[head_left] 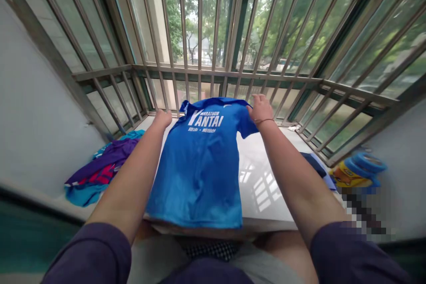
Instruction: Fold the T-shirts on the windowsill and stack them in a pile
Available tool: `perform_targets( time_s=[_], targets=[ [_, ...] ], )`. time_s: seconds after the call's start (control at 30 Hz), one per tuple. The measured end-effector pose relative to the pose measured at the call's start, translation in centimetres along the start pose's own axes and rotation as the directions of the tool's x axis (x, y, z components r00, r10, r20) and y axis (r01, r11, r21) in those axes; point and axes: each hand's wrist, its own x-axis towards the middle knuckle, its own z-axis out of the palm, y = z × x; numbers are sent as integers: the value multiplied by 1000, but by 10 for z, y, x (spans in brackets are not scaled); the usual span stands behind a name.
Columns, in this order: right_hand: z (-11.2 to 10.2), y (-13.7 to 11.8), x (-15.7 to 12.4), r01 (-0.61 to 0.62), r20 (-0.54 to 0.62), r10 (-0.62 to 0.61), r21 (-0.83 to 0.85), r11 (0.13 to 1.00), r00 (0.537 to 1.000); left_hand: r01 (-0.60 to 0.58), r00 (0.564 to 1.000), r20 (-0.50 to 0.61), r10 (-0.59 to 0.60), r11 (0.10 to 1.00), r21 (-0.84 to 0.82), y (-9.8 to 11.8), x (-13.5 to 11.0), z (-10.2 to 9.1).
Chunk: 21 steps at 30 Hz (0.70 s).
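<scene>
A blue T-shirt point(196, 173) with white "MARATHON YANTAI" lettering lies spread on a white board point(266, 186), its collar far from me and its hem near me. My left hand point(162, 120) is closed on the shirt's far left edge by the shoulder. My right hand point(261, 108) pinches the far right shoulder, close to the sleeve. A thin cord bracelet circles my right wrist. Purple sleeves cover my upper arms. The left sleeve of the shirt is partly hidden behind my left forearm.
A heap of purple, teal and red clothes point(103, 171) lies left of the board, and a dark navy garment point(314, 164) lies to its right. Beyond that stands a yellow and blue object point(361, 171). Steel window bars point(233, 73) and white walls surround the space.
</scene>
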Motion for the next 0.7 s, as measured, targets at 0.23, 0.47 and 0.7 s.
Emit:
perform_targets(
  time_s=[0.23,0.47,0.7],
  targets=[
    [64,-31,-53,230,62,-235,83,970,970,-327,923,307,234,897,299,-41,-13,65],
    [149,-73,-227,284,627,-365,230,931,688,-348,815,579,-7,794,499,-145,-109,117],
    [179,-94,-252,257,616,-308,173,951,725,-458,776,630,33,716,527,-155,-166,130]
  ],
)
